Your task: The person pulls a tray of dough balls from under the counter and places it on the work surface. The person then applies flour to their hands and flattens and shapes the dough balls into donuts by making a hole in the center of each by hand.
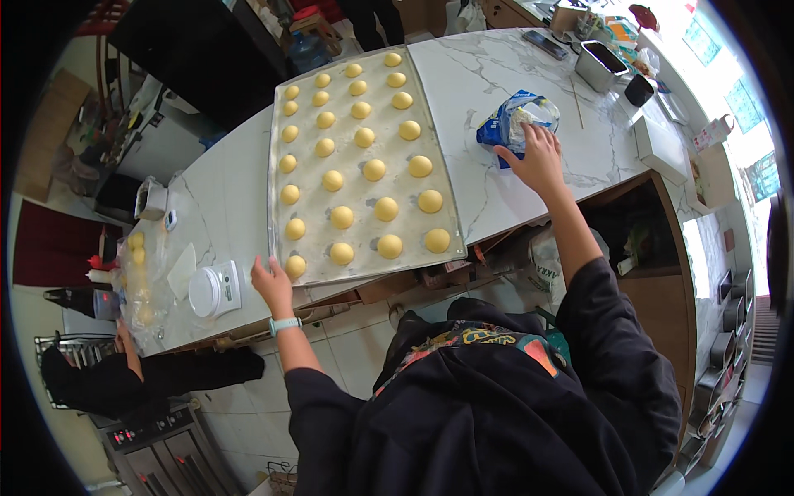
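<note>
A large, shallow metal baking tray [311,172] lies on the marble-patterned table, carrying several rows of round yellow dough balls [385,208]. My left hand [273,285] is at the tray's near left corner, fingers apart, close beside the corner dough ball [294,266]; whether it touches the ball or rim cannot be told. To the right of the tray stands an opened blue-and-white plastic bag [493,131] with white powder inside. My right hand [538,157] reaches over its mouth, thumb spread away from the other fingers. Its fingertips are at the powder, and no held object shows.
A white kitchen scale [230,288] with a round white tub sits left, near clear-wrapped dough balls [138,256]. Another person [91,376] works at that end. At right are a thin stick [576,103], a phone [544,45], a metal loaf tin [600,66] and a white box [660,149].
</note>
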Demonstrator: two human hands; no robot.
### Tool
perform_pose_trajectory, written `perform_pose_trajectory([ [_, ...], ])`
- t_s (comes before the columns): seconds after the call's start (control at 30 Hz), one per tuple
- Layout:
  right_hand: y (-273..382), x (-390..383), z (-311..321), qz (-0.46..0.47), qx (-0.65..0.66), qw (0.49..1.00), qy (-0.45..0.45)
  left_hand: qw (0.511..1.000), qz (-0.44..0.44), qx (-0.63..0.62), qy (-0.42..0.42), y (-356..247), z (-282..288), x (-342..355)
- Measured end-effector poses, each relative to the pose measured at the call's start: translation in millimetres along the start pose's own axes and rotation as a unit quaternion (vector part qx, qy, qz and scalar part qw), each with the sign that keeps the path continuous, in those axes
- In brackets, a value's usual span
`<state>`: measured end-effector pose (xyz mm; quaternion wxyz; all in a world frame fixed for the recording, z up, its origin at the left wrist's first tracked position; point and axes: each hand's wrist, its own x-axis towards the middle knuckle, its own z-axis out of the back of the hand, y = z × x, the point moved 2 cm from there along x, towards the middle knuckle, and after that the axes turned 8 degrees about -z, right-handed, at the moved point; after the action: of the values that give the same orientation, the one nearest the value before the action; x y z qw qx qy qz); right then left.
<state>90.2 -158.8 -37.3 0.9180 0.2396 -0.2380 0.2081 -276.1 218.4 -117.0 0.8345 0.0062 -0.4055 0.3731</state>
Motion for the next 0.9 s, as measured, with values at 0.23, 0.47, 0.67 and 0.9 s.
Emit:
perform_pose_trajectory([
  [0.23,26.8,9.6,-16.8,0.069,0.010,0.987,0.145,0.982,0.019,-0.065,0.174,17.2,-27.6,22.9],
  [0.47,51.5,-11.9,16.4,0.106,0.088,0.949,0.285,0.973,0.013,-0.134,0.185,37.8,-3.3,3.6],
  [0.67,47.0,36.2,-13.9,-0.063,0.029,0.921,0.383,0.953,0.024,-0.206,0.222,35.9,-8.3,20.1],
  [0.9,27.0,33.4,-63.2,0.071,-0.317,0.874,0.361,0.970,-0.039,-0.079,0.225,11.5,0.0,20.4],
])
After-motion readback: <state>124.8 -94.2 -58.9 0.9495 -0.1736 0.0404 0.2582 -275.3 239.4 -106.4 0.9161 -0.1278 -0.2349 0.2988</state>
